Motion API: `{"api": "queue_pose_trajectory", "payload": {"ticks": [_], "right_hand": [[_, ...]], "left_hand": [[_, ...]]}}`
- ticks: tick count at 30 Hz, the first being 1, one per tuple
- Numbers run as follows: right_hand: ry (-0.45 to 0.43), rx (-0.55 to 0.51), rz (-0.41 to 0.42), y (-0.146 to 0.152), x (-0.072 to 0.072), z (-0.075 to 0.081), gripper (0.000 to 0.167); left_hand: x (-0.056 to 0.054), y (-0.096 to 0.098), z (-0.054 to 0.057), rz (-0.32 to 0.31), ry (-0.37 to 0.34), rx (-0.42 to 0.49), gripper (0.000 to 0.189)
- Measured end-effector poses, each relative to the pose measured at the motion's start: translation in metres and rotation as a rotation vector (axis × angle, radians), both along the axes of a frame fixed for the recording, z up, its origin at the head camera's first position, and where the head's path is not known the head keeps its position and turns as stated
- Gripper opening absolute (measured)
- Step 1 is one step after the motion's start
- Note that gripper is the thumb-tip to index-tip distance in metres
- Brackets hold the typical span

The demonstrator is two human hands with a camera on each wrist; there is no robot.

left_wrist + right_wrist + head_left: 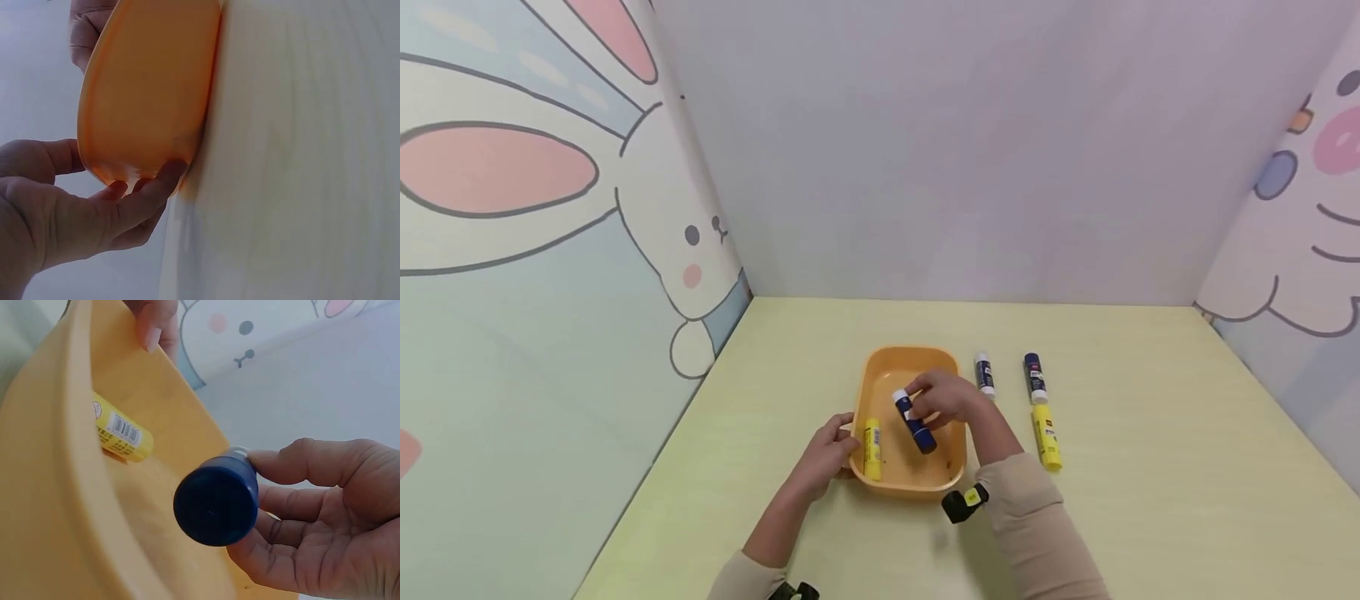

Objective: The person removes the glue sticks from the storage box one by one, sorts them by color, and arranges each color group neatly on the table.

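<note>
My right hand pinches a dark blue glue stick with a white end over the inside of an orange plastic basket. In the right wrist view the blue end of this glue stick faces the camera, with thumb and fingers on its side. My left hand holds the basket by its left side. The left wrist view shows that thumb at the rim and the fingers against the outer wall. Inside the basket, along its left side, lies a yellow glue stick.
To the right of the basket lie a blue glue stick with a white cap, another dark blue glue stick and a yellow glue stick. All rest on the pale table. Walls with cartoon drawings border the table.
</note>
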State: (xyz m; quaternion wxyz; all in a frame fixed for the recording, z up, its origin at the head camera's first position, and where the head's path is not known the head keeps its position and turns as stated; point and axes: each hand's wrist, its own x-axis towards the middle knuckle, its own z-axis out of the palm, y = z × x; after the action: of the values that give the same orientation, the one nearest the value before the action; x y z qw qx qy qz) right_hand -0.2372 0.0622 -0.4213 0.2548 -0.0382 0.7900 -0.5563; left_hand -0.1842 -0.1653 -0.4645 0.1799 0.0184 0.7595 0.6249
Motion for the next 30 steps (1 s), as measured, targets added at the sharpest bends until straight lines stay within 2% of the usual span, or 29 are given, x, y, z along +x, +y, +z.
{"api": "queue_pose_trajectory", "payload": {"ticks": [5, 18, 24, 30], "right_hand": [[0.042, -0.036, -0.019, 0.010, 0.003, 0.001, 0.039], [0.109, -0.028, -0.084, 0.029, 0.013, 0.003, 0.042], [0.093, -0.067, -0.171, 0.037, 0.017, 0.002, 0.042], [0.081, -0.138, -0.220, 0.046, 0.018, -0.003, 0.043]], "left_hand": [[0.000, 0.001, 0.002, 0.004, -0.004, -0.009, 0.050], [0.003, 0.004, 0.004, 0.025, -0.010, -0.015, 0.050], [0.003, 0.005, 0.003, 0.030, 0.000, -0.017, 0.049], [0.003, 0.007, 0.003, 0.038, 0.003, -0.033, 0.049]]}}
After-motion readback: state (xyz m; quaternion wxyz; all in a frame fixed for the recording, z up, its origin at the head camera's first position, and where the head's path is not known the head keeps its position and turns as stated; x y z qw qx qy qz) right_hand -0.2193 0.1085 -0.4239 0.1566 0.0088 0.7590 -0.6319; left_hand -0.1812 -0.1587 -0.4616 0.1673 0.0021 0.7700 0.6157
